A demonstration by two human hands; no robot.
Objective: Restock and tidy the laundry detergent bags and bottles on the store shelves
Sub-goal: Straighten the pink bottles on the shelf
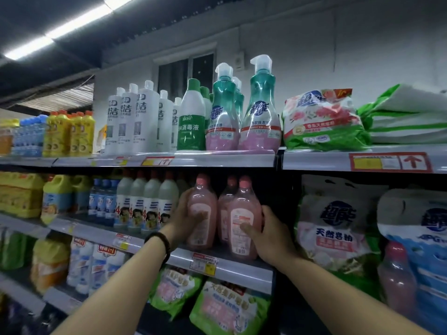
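Three pink detergent bottles stand on the middle shelf (pixel 232 264). My left hand (pixel 186 218) grips the left pink bottle (pixel 202 204) from its left side, thumb across the label. My right hand (pixel 268 233) holds the right pink bottle (pixel 244 213) from its right side, thumb on the front label. A third pink bottle (pixel 226 201) stands between and behind them. Both held bottles are upright on the shelf. A dark bead bracelet circles my left wrist.
White bottles (pixel 150 204) stand left of the pink ones; large detergent bags (pixel 336 228) fill the right. The top shelf holds teal pump bottles (pixel 260 112), white and green bottles and a flowered bag (pixel 321 119). Green-pink refill pouches (pixel 227 308) sit on the shelf below.
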